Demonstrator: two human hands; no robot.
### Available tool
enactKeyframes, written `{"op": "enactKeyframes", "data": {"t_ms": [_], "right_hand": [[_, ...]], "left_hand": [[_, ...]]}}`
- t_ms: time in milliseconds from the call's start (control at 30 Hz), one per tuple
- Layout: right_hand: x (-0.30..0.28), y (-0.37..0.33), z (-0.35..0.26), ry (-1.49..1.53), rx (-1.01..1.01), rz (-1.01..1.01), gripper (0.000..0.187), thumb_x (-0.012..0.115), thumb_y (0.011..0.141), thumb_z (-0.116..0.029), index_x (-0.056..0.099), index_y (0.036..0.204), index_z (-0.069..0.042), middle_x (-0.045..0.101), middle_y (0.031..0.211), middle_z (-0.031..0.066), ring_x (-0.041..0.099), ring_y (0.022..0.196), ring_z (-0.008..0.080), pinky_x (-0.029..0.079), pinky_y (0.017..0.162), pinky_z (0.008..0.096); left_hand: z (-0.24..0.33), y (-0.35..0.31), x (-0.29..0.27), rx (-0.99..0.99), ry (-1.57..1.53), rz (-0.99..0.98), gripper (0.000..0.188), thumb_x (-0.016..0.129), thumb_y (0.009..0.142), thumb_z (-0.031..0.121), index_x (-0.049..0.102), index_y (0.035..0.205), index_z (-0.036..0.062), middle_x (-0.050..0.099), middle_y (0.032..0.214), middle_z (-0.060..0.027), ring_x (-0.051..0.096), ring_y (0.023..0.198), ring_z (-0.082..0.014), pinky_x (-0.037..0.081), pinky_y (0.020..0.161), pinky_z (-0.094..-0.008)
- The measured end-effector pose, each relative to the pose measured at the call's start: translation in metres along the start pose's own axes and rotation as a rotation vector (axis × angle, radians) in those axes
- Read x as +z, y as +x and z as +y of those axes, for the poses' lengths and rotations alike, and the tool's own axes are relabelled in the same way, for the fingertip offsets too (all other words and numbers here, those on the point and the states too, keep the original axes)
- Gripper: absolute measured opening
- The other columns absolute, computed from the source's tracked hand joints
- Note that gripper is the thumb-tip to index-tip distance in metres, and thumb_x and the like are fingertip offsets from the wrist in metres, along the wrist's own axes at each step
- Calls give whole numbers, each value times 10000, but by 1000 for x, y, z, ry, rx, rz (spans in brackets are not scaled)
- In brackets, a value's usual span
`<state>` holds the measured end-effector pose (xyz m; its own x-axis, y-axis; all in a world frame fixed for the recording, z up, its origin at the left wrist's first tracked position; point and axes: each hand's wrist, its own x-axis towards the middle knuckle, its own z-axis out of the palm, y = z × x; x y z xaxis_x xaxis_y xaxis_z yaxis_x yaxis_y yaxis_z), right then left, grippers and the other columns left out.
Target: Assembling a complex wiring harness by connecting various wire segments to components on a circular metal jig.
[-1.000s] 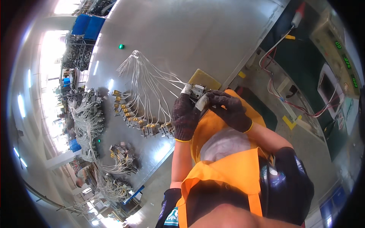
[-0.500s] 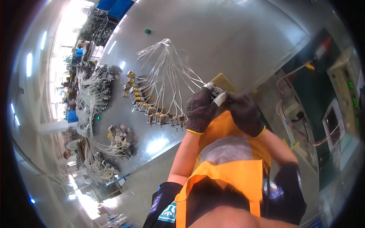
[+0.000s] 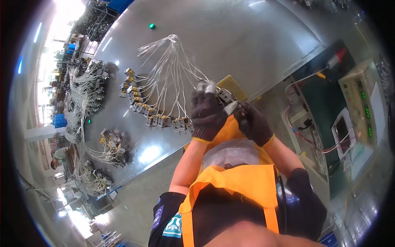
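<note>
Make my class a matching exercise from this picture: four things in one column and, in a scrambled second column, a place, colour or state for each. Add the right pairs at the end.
Things
1. Small metal block
2. White cables
3. Apron
4. Instrument box

Places, colours, states
A. Orange, worn by the person
B. Showing lit green digits, at the right of the picture
C. Held in the left hand
D. Fanned out across the metal table

Right pairs
1-C
2-D
3-A
4-B
</note>
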<state>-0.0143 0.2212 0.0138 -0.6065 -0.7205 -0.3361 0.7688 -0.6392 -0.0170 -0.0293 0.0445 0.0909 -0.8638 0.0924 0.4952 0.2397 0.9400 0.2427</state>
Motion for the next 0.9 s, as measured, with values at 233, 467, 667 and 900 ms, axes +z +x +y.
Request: {"op": "enactKeyframes", "data": {"t_ms": [233,467,667,900], "right_hand": [[18,6,-13,-810,-315,121,205,539,959,-102,593,1139,-19,658,977,86,642,816,141,510,690,270],[16,25,-32,-1043,-748,252,201,498,1015,-157,585,1144,-31,661,987,24,622,782,82,509,693,238],[9,-2,7,-1056,-645,275,216,533,993,-109,583,1186,-25,655,907,32,589,661,87,511,604,242],[11,2,15,-1476,-957,205,322,590,950,-88,595,1270,-49,662,848,77,636,701,108,515,590,271]], "left_hand": [[-21,-33,21,-371,-576,-258,571,776,775,245,545,1229,-12,633,963,-168,617,883,-310,486,789,-402],[-15,-30,31,-547,-941,-129,508,793,760,212,595,1187,20,659,964,-116,646,849,-228,515,774,-351],[-21,-19,35,-201,-374,-204,538,767,799,195,551,1251,-3,642,1020,-117,628,906,-201,511,827,-346],[-8,-11,26,-286,-445,-270,486,733,813,343,603,1156,24,657,1000,-171,641,935,-325,498,836,-414]]}}
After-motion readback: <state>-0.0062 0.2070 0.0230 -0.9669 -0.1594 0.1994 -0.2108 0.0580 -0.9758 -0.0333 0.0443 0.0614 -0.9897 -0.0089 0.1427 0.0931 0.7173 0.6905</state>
